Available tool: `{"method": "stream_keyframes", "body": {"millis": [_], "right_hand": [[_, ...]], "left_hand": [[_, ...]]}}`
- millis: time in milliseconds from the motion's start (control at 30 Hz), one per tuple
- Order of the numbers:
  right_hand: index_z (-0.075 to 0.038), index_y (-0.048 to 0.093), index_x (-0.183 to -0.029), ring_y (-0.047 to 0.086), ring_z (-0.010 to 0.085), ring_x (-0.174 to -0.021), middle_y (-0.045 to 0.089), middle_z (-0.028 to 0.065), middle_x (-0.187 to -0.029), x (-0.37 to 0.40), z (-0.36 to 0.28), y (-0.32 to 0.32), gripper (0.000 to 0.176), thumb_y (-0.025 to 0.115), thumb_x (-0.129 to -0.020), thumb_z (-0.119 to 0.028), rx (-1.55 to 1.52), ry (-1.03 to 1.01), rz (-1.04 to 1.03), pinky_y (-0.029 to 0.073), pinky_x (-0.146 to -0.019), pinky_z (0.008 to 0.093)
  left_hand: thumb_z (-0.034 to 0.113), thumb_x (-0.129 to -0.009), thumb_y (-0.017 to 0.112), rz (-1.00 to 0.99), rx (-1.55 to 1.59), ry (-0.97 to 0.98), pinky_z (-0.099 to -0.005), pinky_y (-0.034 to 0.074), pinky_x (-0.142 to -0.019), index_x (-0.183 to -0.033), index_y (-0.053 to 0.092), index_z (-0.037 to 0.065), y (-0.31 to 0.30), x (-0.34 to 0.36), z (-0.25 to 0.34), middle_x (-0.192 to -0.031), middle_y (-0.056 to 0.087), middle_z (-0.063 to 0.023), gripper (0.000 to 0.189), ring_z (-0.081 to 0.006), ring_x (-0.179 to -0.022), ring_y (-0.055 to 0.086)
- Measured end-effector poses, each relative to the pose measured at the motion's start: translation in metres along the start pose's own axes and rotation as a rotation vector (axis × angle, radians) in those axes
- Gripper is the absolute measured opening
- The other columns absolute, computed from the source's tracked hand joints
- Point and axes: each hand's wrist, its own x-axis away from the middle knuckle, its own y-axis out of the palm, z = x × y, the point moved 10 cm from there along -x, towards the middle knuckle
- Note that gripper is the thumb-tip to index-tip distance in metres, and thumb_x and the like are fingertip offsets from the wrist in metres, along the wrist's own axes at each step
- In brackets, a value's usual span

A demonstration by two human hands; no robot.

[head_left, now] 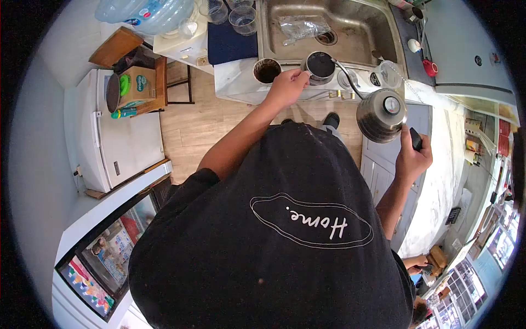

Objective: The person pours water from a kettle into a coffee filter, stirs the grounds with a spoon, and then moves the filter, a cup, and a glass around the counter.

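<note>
My right hand (412, 156) is wrapped around the black handle of a steel gooseneck kettle (378, 123) with a round dial on its lid. The kettle's thin spout reaches left, its tip over the rim of a metal cup (311, 78) with dark contents. At that cup's left side, the fingers of my left hand (287, 88) are closed on its handle. Just left of it stands a second cup (256, 67) with dark brown residue inside. Both cups are on the white counter edge (235, 82) in front of the sink.
Crumpled clear plastic lies in the steel sink (361, 38) near the drain. Clear cups (243, 21) stand by a dark blue cloth (227, 46). A clear plastic container (390, 74) sits right of the cups. A white chest freezer (134, 145) is at left; another person's hand (417, 262) shows lower right.
</note>
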Motion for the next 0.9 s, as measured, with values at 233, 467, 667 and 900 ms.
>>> {"method": "stream_keyframes", "body": {"millis": [233, 467, 667, 900], "right_hand": [[-0.001, 0.064, -0.071, 0.040, 0.0040, -0.058, 0.050, -0.0066, -0.062, 0.002, 0.015, 0.004, 0.025, 0.083, -0.081, -0.015, -0.153, 0.052, -0.016, 0.032, -0.053, 0.0217], [-0.001, 0.066, -0.073, 0.042, 0.0042, -0.059, 0.053, -0.0053, -0.063, -0.005, 0.019, 0.010, 0.022, 0.082, -0.082, -0.014, -0.340, 0.101, -0.044, 0.033, -0.055, 0.0212], [-0.001, 0.067, -0.075, 0.043, 0.0038, -0.060, 0.054, -0.0056, -0.065, -0.029, 0.024, 0.018, 0.020, 0.081, -0.082, -0.012, -0.419, 0.124, -0.089, 0.033, -0.057, 0.0205], [-0.002, 0.067, -0.075, 0.043, 0.0044, -0.058, 0.055, -0.0053, -0.065, -0.076, 0.008, 0.032, 0.018, 0.080, -0.082, -0.012, -0.551, 0.159, -0.199, 0.032, -0.055, 0.0212]], "left_hand": [[0.027, -0.099, 0.058, -0.053, 0.246, -0.007, -0.0284, 0.051, -0.075, -0.095, 0.065, 0.000, 0.005, 0.008, 0.006, -0.086, 0.066, -0.0051, 0.028, -0.0139, -0.079, 0.062], [0.031, -0.100, 0.056, -0.002, 0.283, -0.058, -0.0327, 0.048, -0.081, -0.126, 0.056, 0.010, -0.003, 0.028, 0.018, -0.100, 0.069, -0.0061, 0.034, -0.0157, -0.090, 0.065], [0.016, -0.098, 0.060, 0.132, 0.312, -0.060, -0.0308, 0.053, -0.079, -0.132, 0.048, 0.003, -0.016, 0.053, 0.039, -0.099, 0.068, -0.0134, 0.038, -0.0180, -0.090, 0.065], [0.019, -0.099, 0.060, 0.395, 0.318, 0.001, -0.0300, 0.048, -0.079, -0.133, 0.048, 0.007, -0.040, 0.088, 0.059, -0.102, 0.068, -0.0100, 0.038, -0.0157, -0.092, 0.064]]}}
